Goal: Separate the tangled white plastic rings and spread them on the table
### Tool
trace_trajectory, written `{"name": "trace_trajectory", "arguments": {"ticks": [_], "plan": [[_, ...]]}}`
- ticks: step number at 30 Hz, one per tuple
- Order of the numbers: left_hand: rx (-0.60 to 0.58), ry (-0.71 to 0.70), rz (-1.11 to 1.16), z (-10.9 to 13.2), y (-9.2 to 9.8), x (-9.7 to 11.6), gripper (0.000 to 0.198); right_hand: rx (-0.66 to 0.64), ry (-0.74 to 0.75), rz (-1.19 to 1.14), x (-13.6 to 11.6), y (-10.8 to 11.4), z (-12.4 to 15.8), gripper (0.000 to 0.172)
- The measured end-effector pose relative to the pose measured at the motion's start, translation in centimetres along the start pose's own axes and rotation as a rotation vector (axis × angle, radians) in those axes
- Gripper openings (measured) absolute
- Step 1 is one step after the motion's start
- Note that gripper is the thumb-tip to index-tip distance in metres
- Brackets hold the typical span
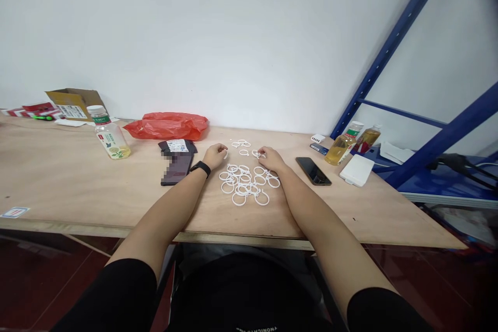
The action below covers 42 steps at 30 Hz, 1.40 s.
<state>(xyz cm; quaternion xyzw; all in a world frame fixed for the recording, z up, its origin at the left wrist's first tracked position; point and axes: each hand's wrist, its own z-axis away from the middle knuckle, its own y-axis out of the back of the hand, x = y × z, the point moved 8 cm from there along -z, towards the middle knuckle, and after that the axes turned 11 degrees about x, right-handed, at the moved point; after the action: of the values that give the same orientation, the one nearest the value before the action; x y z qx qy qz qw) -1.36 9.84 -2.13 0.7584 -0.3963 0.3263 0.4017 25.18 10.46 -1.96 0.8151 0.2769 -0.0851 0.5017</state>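
Many white plastic rings, which look like curtain rings with small eyelets, lie on the wooden table. The largest heap of rings (244,189) is between my forearms, nearest my body. Beyond it, a single ring (244,153) lies between my hands, and a small group of rings (241,143) sits farther back. My left hand (215,155), with a black band on its wrist, has curled fingers; a bit of white shows at the fingertips, too small to name. The fingertips of my right hand (271,158) are closed on a white ring (256,154) at the table surface.
Left of my hands are a dark packet (179,166), a red plastic bag (167,126), a drink bottle (110,137) and a cardboard box (78,104). To the right are a phone (313,171), a white case (357,169), another bottle (343,146) and a blue metal frame (389,54).
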Motion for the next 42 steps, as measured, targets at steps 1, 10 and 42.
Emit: {"name": "trace_trajectory", "arguments": {"ticks": [1,10,42], "plan": [[0.003,-0.003,-0.006,0.0,0.1,0.0,0.02,0.001,-0.011,-0.005,0.1,0.0,0.0,0.034],[-0.036,0.058,0.045,0.0,-0.6,-0.6,0.014,-0.034,-0.028,0.044,-0.3,0.0,0.2,0.036],[-0.073,0.084,0.089,0.5,-0.5,0.0,0.018,0.256,-0.169,-0.014,1.8,2.6,-0.4,0.038]]}}
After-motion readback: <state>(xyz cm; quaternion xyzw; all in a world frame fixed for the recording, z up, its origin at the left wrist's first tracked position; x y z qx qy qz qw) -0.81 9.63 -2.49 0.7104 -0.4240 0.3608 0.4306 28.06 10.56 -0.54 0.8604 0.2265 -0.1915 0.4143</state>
